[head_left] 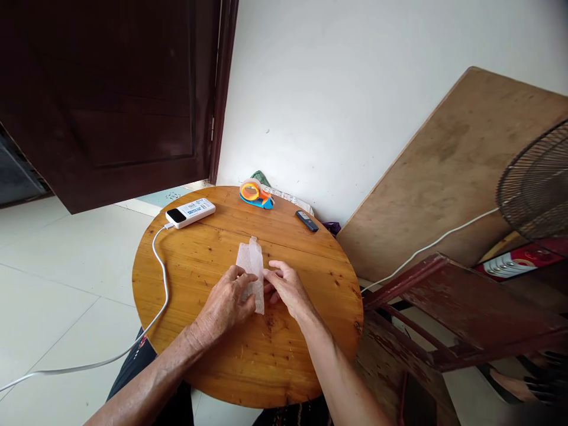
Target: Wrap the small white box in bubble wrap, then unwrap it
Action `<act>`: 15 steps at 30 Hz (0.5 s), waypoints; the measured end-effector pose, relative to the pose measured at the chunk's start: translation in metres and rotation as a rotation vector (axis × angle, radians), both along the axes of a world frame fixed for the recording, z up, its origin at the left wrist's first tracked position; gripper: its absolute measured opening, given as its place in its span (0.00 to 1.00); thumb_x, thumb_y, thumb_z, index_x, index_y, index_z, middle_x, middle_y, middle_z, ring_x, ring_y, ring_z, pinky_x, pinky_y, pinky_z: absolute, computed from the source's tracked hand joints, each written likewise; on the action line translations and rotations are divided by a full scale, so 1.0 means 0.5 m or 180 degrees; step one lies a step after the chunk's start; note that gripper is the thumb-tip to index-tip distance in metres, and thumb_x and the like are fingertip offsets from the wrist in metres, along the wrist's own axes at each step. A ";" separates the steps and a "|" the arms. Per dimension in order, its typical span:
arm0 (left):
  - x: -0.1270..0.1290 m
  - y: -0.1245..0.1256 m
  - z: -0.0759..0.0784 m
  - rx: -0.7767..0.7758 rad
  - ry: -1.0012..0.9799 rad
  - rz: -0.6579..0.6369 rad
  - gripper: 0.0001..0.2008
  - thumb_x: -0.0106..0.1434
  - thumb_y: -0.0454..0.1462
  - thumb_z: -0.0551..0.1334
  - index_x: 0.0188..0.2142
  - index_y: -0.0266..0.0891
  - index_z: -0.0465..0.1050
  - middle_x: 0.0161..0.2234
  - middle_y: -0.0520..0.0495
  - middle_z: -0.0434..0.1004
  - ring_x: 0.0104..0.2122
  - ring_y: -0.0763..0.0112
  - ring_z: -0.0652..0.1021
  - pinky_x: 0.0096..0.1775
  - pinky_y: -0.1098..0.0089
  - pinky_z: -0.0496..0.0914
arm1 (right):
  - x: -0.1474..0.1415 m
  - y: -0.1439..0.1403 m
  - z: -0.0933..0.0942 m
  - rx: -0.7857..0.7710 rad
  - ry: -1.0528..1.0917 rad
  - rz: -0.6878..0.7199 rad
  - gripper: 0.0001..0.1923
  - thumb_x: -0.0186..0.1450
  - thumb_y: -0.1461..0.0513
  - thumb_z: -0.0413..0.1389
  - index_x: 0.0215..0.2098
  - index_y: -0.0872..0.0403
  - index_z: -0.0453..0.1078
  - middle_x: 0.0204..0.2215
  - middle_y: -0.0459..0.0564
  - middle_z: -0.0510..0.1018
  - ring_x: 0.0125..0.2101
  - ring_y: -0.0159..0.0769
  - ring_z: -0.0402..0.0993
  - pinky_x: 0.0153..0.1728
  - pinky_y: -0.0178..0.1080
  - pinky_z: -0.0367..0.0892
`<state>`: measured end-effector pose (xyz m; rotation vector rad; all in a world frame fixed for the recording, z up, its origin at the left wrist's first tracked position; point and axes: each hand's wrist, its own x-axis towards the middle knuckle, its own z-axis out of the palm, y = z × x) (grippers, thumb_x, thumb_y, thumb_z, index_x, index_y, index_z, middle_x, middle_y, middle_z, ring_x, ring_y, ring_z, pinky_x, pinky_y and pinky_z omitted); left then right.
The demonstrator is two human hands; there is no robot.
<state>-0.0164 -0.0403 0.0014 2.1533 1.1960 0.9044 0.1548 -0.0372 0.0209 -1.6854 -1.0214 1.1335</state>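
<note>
A folded strip of whitish, see-through bubble wrap point(256, 255) lies on the round wooden table point(199, 361), with a narrow tab at its far end. My left hand point(228, 296) rests over its near left part, the fingers curled down onto it and the thumb near its lower edge. At the right edge of the wrap is my right hand point(286, 287), its thumb side pinching the edge while the other fingers curl beneath. The fingertips partly hide the wrap's middle.
A white power bank point(190, 213) with a white cable point(164, 278) sits at the table's far left. An orange and blue tape dispenser point(257, 194) and a dark remote-like device point(306, 220) lie farther back. To the right are a wooden chair point(426, 307) and a fan point(536, 183).
</note>
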 end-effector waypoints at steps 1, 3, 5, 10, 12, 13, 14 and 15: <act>0.000 -0.001 -0.003 0.0033 -0.0075 -0.0007 0.19 0.55 0.31 0.59 0.47 0.41 0.76 0.43 0.45 0.70 0.37 0.68 0.76 0.43 0.67 0.73 | -0.004 0.006 -0.001 0.0009 0.0038 -0.0003 0.26 0.59 0.58 0.61 0.53 0.56 0.63 0.26 0.43 0.76 0.21 0.33 0.75 0.10 0.29 0.61; 0.000 -0.001 -0.006 0.0058 -0.0231 -0.0062 0.18 0.56 0.31 0.59 0.46 0.39 0.75 0.42 0.45 0.69 0.38 0.67 0.76 0.43 0.66 0.73 | -0.009 0.015 -0.003 0.0049 0.0088 -0.0045 0.27 0.58 0.59 0.62 0.54 0.56 0.62 0.24 0.41 0.74 0.18 0.31 0.72 0.09 0.29 0.59; -0.001 -0.002 -0.007 0.0029 -0.0342 -0.0130 0.17 0.56 0.32 0.58 0.46 0.39 0.75 0.42 0.44 0.69 0.38 0.67 0.76 0.43 0.66 0.74 | -0.010 0.022 -0.005 0.0082 0.0122 -0.0095 0.28 0.56 0.59 0.63 0.53 0.56 0.62 0.22 0.39 0.72 0.16 0.28 0.67 0.08 0.28 0.56; -0.003 -0.003 -0.006 -0.0004 -0.0417 -0.0229 0.17 0.56 0.31 0.58 0.45 0.38 0.75 0.42 0.43 0.69 0.38 0.66 0.76 0.43 0.65 0.74 | -0.007 0.034 0.005 0.0083 0.0088 0.0050 0.22 0.53 0.58 0.63 0.44 0.56 0.67 0.19 0.36 0.68 0.14 0.25 0.60 0.08 0.28 0.50; -0.004 -0.005 -0.004 0.0024 -0.0362 -0.0236 0.18 0.57 0.32 0.58 0.47 0.39 0.74 0.44 0.43 0.69 0.39 0.66 0.76 0.43 0.65 0.75 | -0.008 0.040 0.012 0.0007 0.0001 0.0174 0.17 0.52 0.58 0.62 0.39 0.55 0.69 0.17 0.36 0.67 0.13 0.24 0.57 0.09 0.27 0.45; -0.005 -0.007 -0.003 0.0045 -0.0314 -0.0230 0.19 0.57 0.32 0.59 0.49 0.40 0.73 0.47 0.42 0.69 0.39 0.66 0.77 0.43 0.65 0.75 | -0.009 0.044 0.014 -0.0036 -0.0019 0.0226 0.15 0.52 0.58 0.62 0.36 0.55 0.69 0.17 0.36 0.67 0.13 0.23 0.56 0.09 0.28 0.44; -0.006 -0.008 -0.001 0.0074 -0.0254 -0.0227 0.20 0.57 0.32 0.59 0.51 0.41 0.72 0.51 0.41 0.68 0.40 0.66 0.77 0.43 0.64 0.75 | -0.009 0.048 0.016 -0.0074 -0.0016 0.0277 0.13 0.52 0.57 0.62 0.33 0.55 0.69 0.16 0.36 0.67 0.13 0.23 0.55 0.10 0.28 0.44; -0.007 -0.009 0.001 0.0115 -0.0184 -0.0239 0.22 0.58 0.32 0.59 0.52 0.42 0.72 0.56 0.41 0.66 0.40 0.65 0.77 0.43 0.63 0.76 | -0.010 0.052 0.017 -0.0092 0.0005 0.0325 0.12 0.51 0.57 0.62 0.31 0.54 0.69 0.16 0.36 0.67 0.13 0.23 0.55 0.12 0.28 0.44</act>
